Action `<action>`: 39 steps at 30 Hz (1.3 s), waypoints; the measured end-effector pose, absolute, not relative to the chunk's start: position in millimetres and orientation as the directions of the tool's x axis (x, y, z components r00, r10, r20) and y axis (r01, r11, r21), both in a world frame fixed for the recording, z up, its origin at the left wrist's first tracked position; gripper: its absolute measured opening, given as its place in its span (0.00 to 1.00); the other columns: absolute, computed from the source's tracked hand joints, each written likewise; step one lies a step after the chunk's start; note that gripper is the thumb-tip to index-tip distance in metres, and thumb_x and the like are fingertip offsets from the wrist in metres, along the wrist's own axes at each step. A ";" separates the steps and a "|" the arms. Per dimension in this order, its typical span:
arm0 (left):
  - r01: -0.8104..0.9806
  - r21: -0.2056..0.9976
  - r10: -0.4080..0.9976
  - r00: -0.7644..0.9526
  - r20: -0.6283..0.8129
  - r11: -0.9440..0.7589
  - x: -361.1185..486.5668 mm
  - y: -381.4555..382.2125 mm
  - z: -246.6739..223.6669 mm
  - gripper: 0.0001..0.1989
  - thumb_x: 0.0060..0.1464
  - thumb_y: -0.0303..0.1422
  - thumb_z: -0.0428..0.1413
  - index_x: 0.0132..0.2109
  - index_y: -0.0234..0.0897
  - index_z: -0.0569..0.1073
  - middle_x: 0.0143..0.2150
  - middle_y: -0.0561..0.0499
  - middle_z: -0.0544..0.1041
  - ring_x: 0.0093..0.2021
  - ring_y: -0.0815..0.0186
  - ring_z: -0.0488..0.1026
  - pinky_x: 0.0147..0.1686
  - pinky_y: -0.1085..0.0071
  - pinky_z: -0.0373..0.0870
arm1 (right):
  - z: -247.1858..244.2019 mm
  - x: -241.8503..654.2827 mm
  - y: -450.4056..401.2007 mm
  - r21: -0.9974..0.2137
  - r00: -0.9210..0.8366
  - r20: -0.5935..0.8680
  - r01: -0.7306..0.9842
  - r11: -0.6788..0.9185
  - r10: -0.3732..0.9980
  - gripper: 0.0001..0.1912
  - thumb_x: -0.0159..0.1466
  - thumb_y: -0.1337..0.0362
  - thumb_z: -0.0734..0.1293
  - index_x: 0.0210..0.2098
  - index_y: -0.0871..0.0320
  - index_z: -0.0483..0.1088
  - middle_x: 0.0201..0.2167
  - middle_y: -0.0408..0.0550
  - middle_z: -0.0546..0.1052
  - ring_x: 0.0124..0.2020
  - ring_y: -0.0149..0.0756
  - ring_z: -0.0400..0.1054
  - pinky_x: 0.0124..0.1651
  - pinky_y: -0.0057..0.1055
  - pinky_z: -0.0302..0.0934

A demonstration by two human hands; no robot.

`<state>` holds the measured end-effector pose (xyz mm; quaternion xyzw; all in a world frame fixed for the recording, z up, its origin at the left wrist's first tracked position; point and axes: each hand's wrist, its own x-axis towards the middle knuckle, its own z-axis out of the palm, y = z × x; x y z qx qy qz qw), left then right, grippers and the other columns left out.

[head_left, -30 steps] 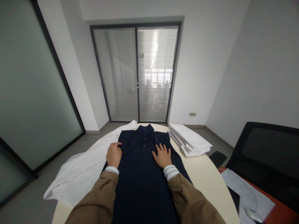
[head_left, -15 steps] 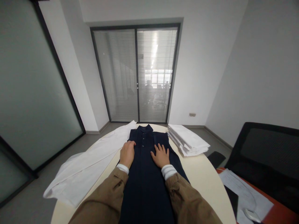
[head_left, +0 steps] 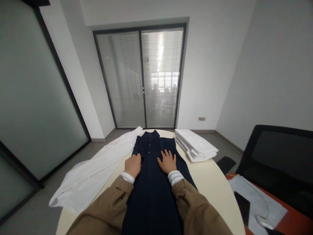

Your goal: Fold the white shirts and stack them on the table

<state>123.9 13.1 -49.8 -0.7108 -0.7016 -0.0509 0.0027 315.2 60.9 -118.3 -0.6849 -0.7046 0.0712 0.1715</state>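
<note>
A dark navy buttoned shirt (head_left: 151, 189) lies lengthwise before me on the cream round table (head_left: 207, 182), its collar at the far end. My left hand (head_left: 133, 165) is closed at the shirt's left edge, fingers curled on the fabric. Flat on the right part of the shirt rests my right hand (head_left: 167, 162), its fingers spread. To the left a white garment (head_left: 90, 176) is stretched along the table and hangs over its edge. A folded stack of white cloth (head_left: 195, 145) sits beyond my right hand.
An orange surface (head_left: 293, 218) at the lower right bears papers (head_left: 256, 199), a dark flat object (head_left: 242, 207) and a white computer mouse (head_left: 264, 222). Behind it stands a black mesh chair (head_left: 278, 160). Glass panels with blinds (head_left: 141, 81) are at the far wall.
My left hand has drawn slightly toward me along the shirt's left edge, fingers curled on the fabric. The right hand stays spread on the shirt. The view has shifted a little.
</note>
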 end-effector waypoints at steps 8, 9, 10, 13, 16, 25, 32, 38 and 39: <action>0.991 0.115 0.998 0.064 -0.007 -0.062 115.5 11.0 -36.5 0.13 0.62 0.35 0.51 0.52 0.39 0.72 0.48 0.40 0.78 0.50 0.53 0.76 0.46 0.63 0.69 | -116.6 315.6 59.7 -0.327 -0.003 0.136 0.944 0.048 0.991 0.32 0.68 0.50 0.55 0.68 0.57 0.57 0.70 0.52 0.53 0.71 0.52 0.41 0.68 0.56 0.30; 0.989 0.126 0.996 0.082 -0.034 -0.077 116.1 10.5 -35.7 0.13 0.61 0.36 0.52 0.51 0.40 0.73 0.49 0.41 0.78 0.50 0.54 0.76 0.45 0.64 0.69 | -116.6 315.6 59.7 -0.328 -0.001 0.139 0.943 0.047 0.990 0.32 0.68 0.50 0.55 0.67 0.57 0.57 0.70 0.52 0.53 0.71 0.52 0.41 0.68 0.56 0.30; 0.987 0.134 0.992 0.102 -0.070 -0.092 116.0 9.5 -34.8 0.14 0.59 0.38 0.54 0.50 0.41 0.73 0.48 0.43 0.79 0.49 0.54 0.76 0.44 0.65 0.69 | -116.6 315.6 59.8 -0.329 0.000 0.143 0.943 0.047 0.990 0.32 0.67 0.50 0.56 0.67 0.57 0.57 0.70 0.52 0.53 0.71 0.53 0.41 0.68 0.56 0.30; 0.983 0.146 0.973 0.136 -0.189 -0.109 109.5 3.7 -30.9 0.16 0.48 0.41 0.63 0.44 0.41 0.76 0.44 0.44 0.80 0.44 0.53 0.78 0.40 0.65 0.70 | -117.2 315.7 60.1 -0.331 -0.001 0.150 0.942 0.051 0.989 0.32 0.67 0.50 0.56 0.67 0.57 0.58 0.70 0.52 0.53 0.71 0.53 0.41 0.68 0.56 0.30; 0.986 0.142 0.953 0.126 -0.275 -0.089 94.5 -3.7 -26.3 0.15 0.38 0.41 0.66 0.34 0.39 0.76 0.36 0.44 0.81 0.40 0.50 0.78 0.37 0.64 0.70 | -117.5 315.8 60.6 -0.331 -0.004 0.141 0.942 0.051 0.990 0.32 0.67 0.50 0.55 0.67 0.57 0.57 0.70 0.52 0.53 0.71 0.52 0.41 0.68 0.56 0.29; 0.897 0.442 0.874 0.198 -0.444 0.021 55.4 -8.4 -13.4 0.19 0.44 0.37 0.60 0.45 0.38 0.72 0.28 0.51 0.78 0.19 0.59 0.74 0.16 0.69 0.66 | -119.0 315.7 61.3 -0.327 -0.006 0.141 0.944 0.052 0.990 0.32 0.68 0.50 0.55 0.68 0.56 0.57 0.71 0.52 0.53 0.71 0.52 0.40 0.68 0.56 0.30; 0.712 0.702 0.776 0.426 -0.465 0.030 62.5 -6.1 -6.7 0.50 0.49 0.37 0.62 0.72 0.32 0.45 0.23 0.52 0.77 0.17 0.60 0.73 0.14 0.72 0.66 | -119.6 315.8 61.4 -0.346 -0.066 0.215 0.928 0.139 0.974 0.27 0.68 0.53 0.58 0.65 0.49 0.60 0.69 0.48 0.57 0.71 0.51 0.41 0.68 0.59 0.29; 0.607 0.795 0.799 0.481 -0.360 -0.007 79.7 -3.4 -31.8 0.56 0.56 0.35 0.60 0.71 0.33 0.24 0.20 0.57 0.74 0.18 0.62 0.74 0.18 0.74 0.69 | -121.5 316.3 62.3 -0.365 -0.143 0.272 0.899 0.240 0.952 0.23 0.68 0.57 0.60 0.62 0.45 0.64 0.66 0.46 0.62 0.70 0.48 0.44 0.67 0.57 0.33; 0.578 0.816 0.790 0.495 -0.362 0.011 83.6 -2.9 -36.1 0.54 0.57 0.35 0.59 0.71 0.34 0.24 0.21 0.57 0.75 0.20 0.62 0.76 0.20 0.73 0.70 | -121.3 316.6 62.3 -0.368 -0.151 0.281 0.895 0.252 0.948 0.23 0.68 0.58 0.60 0.61 0.45 0.64 0.66 0.46 0.62 0.69 0.49 0.45 0.67 0.57 0.34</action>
